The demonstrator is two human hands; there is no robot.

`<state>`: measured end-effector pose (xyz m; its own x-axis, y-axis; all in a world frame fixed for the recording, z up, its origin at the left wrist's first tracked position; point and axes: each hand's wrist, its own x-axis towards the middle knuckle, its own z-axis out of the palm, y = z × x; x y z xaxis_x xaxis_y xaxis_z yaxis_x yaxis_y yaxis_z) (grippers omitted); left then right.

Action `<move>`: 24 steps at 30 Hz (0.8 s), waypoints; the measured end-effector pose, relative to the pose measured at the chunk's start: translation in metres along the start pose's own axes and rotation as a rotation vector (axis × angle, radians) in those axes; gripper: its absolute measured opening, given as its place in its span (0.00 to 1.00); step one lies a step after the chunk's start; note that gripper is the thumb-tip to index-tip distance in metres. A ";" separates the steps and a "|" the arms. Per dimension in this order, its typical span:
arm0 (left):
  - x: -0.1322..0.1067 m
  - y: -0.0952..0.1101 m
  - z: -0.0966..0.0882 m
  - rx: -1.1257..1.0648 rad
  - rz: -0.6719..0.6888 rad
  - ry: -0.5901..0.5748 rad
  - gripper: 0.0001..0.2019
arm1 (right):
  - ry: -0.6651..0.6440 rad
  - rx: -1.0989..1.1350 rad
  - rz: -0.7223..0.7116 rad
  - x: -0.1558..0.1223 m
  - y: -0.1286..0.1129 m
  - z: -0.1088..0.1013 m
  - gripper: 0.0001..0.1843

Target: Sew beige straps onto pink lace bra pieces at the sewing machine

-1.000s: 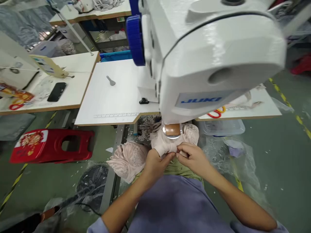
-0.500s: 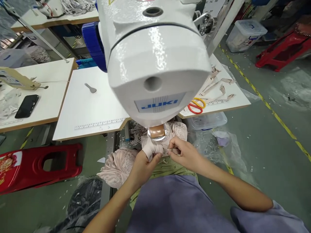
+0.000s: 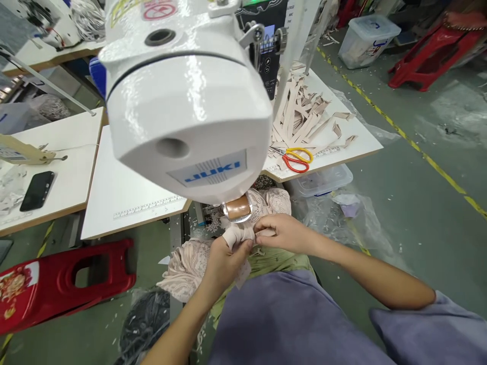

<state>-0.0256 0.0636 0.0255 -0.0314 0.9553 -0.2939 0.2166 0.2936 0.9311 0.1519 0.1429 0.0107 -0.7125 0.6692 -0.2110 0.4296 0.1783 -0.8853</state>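
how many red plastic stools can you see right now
2: one red stool lies on the floor at lower left, another red stool at upper right. Others may be hidden behind the sewing machine.

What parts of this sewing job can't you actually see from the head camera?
- Needle and stitching spot: hidden behind the sewing machine head.
- Left hand fingertips: buried in the pink fabric.
- What the right hand pinches: too small to tell.
- Phone screen: dark, nothing readable.
- Red stool: cut off by the left edge.
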 end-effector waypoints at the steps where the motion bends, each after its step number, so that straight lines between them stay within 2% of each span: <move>1: 0.001 0.001 0.000 0.004 -0.009 0.003 0.11 | -0.018 0.019 -0.013 0.002 0.002 -0.001 0.04; 3: 0.002 0.002 0.000 0.002 -0.029 0.012 0.12 | -0.034 0.084 0.009 0.004 0.004 0.000 0.06; 8: 0.006 -0.004 0.002 -0.046 -0.092 0.020 0.12 | -0.022 0.388 0.197 0.003 0.008 0.011 0.09; 12: 0.007 -0.013 0.005 -0.145 -0.122 0.072 0.13 | -0.023 0.493 0.219 -0.001 0.009 0.016 0.11; 15: 0.007 -0.011 0.010 -0.208 -0.082 0.137 0.12 | 0.058 0.369 0.159 -0.003 0.006 0.016 0.12; 18: 0.003 -0.001 0.013 -0.208 -0.041 0.192 0.11 | 0.180 0.117 0.026 -0.003 -0.003 0.013 0.09; 20: -0.003 0.002 0.011 -0.205 -0.019 0.193 0.10 | 0.209 0.007 -0.051 -0.003 -0.011 0.010 0.07; 22: -0.012 -0.003 0.007 -0.226 0.000 0.163 0.11 | 0.133 0.061 -0.044 -0.001 -0.019 0.002 0.07; 24: -0.022 -0.016 0.004 -0.326 0.000 0.187 0.16 | -0.014 0.258 0.045 0.003 -0.025 -0.007 0.07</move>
<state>-0.0250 0.0379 0.0160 -0.2152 0.9362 -0.2779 -0.1049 0.2607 0.9597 0.1431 0.1456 0.0353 -0.7046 0.6617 -0.2563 0.3061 -0.0425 -0.9511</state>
